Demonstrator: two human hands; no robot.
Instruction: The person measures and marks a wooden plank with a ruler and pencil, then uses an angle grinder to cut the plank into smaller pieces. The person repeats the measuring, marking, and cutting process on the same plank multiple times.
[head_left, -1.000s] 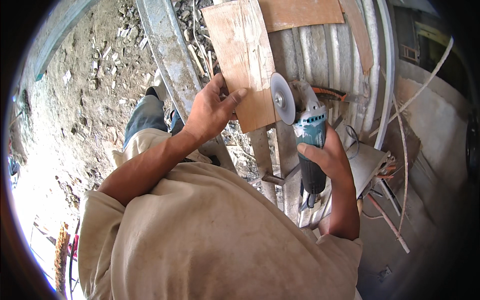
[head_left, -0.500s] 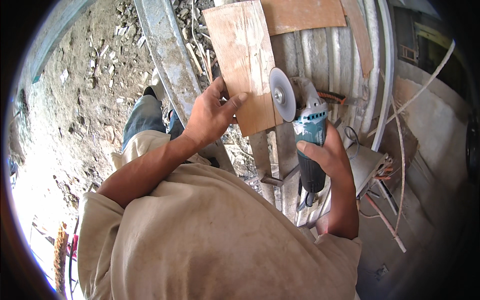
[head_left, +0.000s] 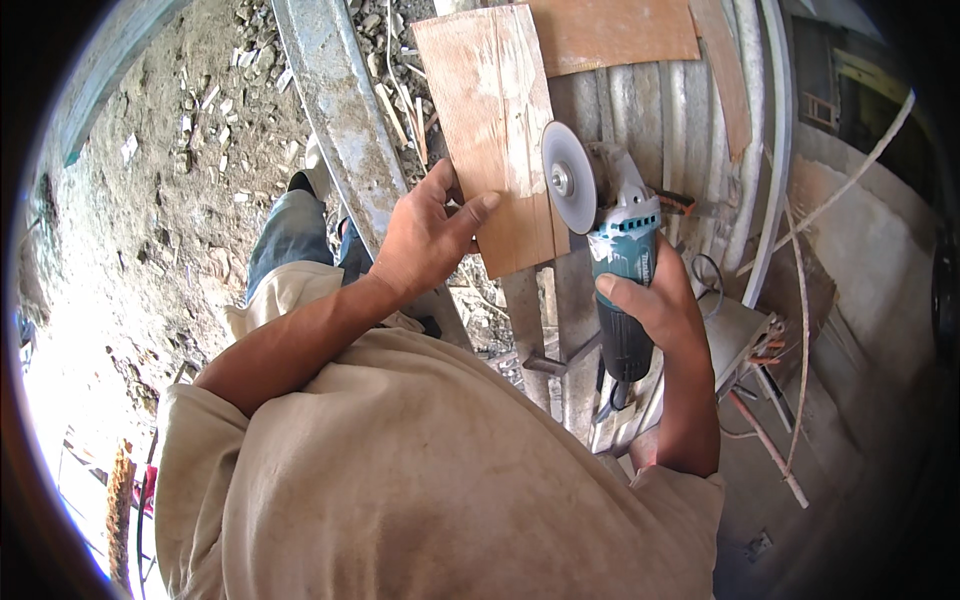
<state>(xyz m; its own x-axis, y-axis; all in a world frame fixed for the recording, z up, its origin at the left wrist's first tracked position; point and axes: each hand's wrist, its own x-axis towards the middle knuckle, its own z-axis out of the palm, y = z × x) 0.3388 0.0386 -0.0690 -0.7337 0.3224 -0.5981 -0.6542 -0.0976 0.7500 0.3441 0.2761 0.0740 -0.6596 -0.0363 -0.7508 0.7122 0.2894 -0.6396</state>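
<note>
A plywood strip [head_left: 480,105] with a pale, scraped streak lies at the top centre. My left hand [head_left: 430,230] grips its lower left edge, thumb on top. My right hand [head_left: 655,300] holds a teal and black angle grinder [head_left: 622,340] with the thumb across its body. The grinder's grey disc [head_left: 570,180] stands on edge at the right side of the strip; whether it touches the wood I cannot tell. An orange and black handled tool [head_left: 675,200] lies partly hidden behind the grinder.
Corrugated metal sheeting [head_left: 680,110] carries another plywood piece [head_left: 610,25]. A dirty metal beam [head_left: 330,110] runs left of the strip, beside rubble-strewn ground [head_left: 180,140]. A curved metal strip [head_left: 783,180], thin sticks [head_left: 880,140] and a grey floor [head_left: 850,380] are to the right.
The grinder and my right hand have moved up slightly in the picture. The plywood strip and my left hand have shifted slightly right and down, as has the background at the top right.
</note>
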